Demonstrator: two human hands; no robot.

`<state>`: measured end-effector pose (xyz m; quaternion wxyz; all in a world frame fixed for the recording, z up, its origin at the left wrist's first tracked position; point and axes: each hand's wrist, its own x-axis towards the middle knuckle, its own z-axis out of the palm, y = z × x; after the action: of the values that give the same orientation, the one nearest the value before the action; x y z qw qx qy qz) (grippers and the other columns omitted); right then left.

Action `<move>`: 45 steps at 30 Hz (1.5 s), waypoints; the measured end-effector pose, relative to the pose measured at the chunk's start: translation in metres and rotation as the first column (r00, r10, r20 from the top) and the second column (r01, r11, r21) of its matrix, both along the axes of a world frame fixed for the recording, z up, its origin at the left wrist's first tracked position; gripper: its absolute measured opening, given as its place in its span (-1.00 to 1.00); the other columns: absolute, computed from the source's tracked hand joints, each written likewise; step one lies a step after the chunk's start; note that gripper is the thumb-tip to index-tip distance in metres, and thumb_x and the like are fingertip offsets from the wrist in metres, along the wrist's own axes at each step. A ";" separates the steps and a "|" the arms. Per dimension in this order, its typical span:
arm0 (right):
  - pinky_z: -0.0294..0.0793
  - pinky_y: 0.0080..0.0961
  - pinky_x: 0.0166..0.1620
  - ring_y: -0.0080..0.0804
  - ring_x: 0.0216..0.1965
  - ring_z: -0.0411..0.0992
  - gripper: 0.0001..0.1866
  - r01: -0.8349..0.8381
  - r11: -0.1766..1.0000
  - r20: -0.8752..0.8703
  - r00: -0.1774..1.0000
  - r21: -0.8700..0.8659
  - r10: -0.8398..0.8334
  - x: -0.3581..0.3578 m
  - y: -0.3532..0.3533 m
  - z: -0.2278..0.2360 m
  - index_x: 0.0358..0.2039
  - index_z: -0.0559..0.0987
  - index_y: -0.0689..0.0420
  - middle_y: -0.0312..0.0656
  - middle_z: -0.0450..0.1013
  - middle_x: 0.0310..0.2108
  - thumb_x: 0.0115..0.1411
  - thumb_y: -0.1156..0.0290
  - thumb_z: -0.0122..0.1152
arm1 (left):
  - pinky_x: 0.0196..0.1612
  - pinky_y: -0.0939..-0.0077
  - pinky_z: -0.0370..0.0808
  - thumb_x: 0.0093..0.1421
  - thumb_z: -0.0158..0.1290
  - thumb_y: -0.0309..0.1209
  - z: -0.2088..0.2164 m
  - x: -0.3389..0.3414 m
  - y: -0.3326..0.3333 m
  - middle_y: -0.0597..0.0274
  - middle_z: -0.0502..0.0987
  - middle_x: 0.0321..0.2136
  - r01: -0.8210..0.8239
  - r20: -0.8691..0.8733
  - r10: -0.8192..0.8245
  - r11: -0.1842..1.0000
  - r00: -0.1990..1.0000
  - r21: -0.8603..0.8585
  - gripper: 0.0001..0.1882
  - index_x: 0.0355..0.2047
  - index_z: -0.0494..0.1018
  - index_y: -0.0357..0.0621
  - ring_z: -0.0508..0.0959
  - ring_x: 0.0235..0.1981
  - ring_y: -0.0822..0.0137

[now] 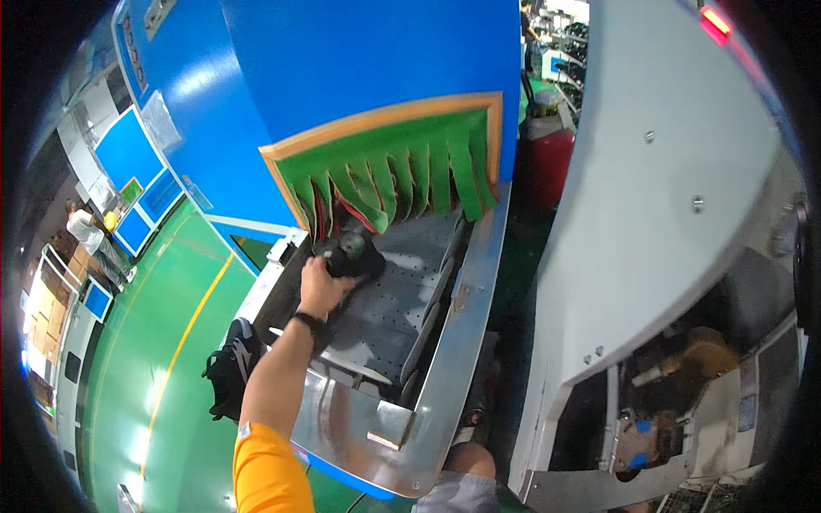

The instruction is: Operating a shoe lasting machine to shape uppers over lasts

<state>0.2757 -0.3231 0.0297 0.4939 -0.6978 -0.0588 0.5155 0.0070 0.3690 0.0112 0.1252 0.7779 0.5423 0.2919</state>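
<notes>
My left hand point(321, 287), with a dark band on its wrist, reaches over the machine's conveyor. Its fingers are closed on the near end of a black shoe point(363, 260). The shoe's far part is at the green strip curtain point(385, 184), in front of a wood-framed opening. Beneath it run grey perforated conveyor plates point(385, 295). A black shoe with white stripes point(231, 372) is beside my left forearm, at the machine's left edge; what it rests on is hidden. My right hand is out of view.
A blue machine housing point(385, 51) rises behind the curtain. Metal rims point(466, 316) border the conveyor. On the right stands a large white machine point(633, 188), with a red container point(547, 167) behind it. Another person point(94, 239) stands far left, beyond the green floor.
</notes>
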 end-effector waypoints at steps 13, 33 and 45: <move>0.44 -0.25 0.19 -0.23 0.09 0.47 -0.23 0.474 0.804 -0.605 0.774 0.359 -0.186 -0.059 0.082 -0.049 0.34 0.26 0.15 -0.11 0.45 0.07 0.20 0.13 0.31 | 0.20 0.18 0.48 -0.10 0.45 -0.48 0.083 0.001 -0.463 0.09 0.44 0.18 0.878 0.924 0.189 0.296 0.332 -0.376 0.02 0.35 0.16 -0.27 0.48 0.17 0.15; 0.53 -0.37 0.07 -0.26 -0.02 0.55 -0.24 0.441 0.728 -0.225 0.897 0.524 -0.381 0.007 -0.051 0.083 0.25 0.39 0.35 -0.05 0.54 0.04 -0.02 0.48 0.33 | -0.56 0.62 0.29 0.28 0.19 -0.39 0.044 0.072 -0.578 0.39 0.51 -0.54 0.875 0.886 -0.183 -0.166 0.426 -0.455 -0.88 -0.34 0.59 -0.17 0.43 -0.57 0.47; 0.48 -0.55 0.05 -0.55 -0.04 0.49 -0.04 -0.156 0.951 0.763 0.637 0.268 -0.110 0.071 0.066 0.256 0.40 0.28 0.19 -0.19 0.54 0.05 -0.04 0.59 0.49 | -0.38 0.53 0.33 0.35 0.09 -0.38 0.083 0.142 -0.530 0.24 0.47 -0.57 0.926 0.849 0.390 -0.269 0.357 -0.266 -0.82 -0.28 0.49 -0.29 0.44 -0.51 0.40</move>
<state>0.3471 -0.2576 0.2856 0.5175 -0.7633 -0.3525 0.1591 0.1493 -0.1612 0.0946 0.9566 0.2686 0.1065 0.0367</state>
